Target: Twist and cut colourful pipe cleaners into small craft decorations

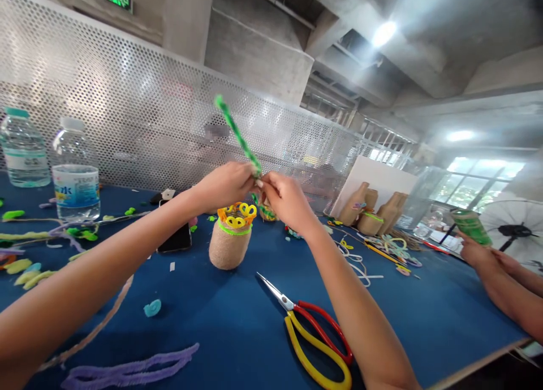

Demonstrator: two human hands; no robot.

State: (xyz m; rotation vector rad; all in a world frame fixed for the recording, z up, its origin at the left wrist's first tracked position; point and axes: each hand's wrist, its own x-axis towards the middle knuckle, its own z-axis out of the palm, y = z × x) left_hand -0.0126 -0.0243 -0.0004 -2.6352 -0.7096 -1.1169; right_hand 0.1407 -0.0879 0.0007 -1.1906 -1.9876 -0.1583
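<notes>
The left hand (224, 186) and right hand (288, 202) are pinching a green pipe cleaner (240, 135) at twelve o'clock, staying close together for firm control, above a twine-wrapped jar (229, 248) on the counter (212, 333).

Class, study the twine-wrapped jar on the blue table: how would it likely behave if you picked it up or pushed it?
The twine-wrapped jar stands upright and looks narrow at its base, so a push near the top might tip it. Its rough twine should grip fingers well. The pipe-cleaner loops around its rim probably bend easily when squeezed.
</notes>
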